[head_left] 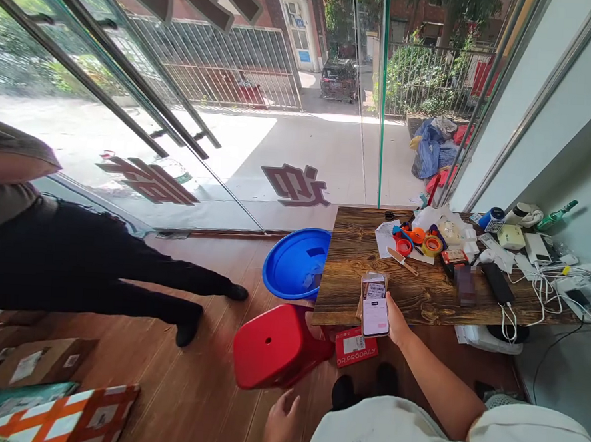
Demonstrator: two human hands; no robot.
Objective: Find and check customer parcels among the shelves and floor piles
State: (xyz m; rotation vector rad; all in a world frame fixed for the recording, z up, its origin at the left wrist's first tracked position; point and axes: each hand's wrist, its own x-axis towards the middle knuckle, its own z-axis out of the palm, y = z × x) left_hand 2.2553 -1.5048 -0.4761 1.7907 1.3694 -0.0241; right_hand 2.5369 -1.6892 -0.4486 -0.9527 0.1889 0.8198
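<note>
My right hand (396, 320) is wrapped round a smartphone (375, 312) at the table's front edge. A label with a barcode shows in the upper part of its lit screen. Just behind the phone lies a brown item (371, 277), mostly hidden. My left hand (282, 420) hangs low over the floor, thumb and fingers apart, holding nothing. Nearest to it is a red plastic stool (270, 349). A red box (356, 348) with a white label sits below the table edge. On the wooden table (351, 251), a knife (402, 261) lies beyond the phone.
Tape rolls (431, 245), white cables (544, 289) and a black power bank-like block (496, 283) crowd the table's right side. A blue basin (295, 264) stands left of the table. Another person (88, 255) stands at left, near parcels (63, 413). Glass doors (290, 147) are ahead.
</note>
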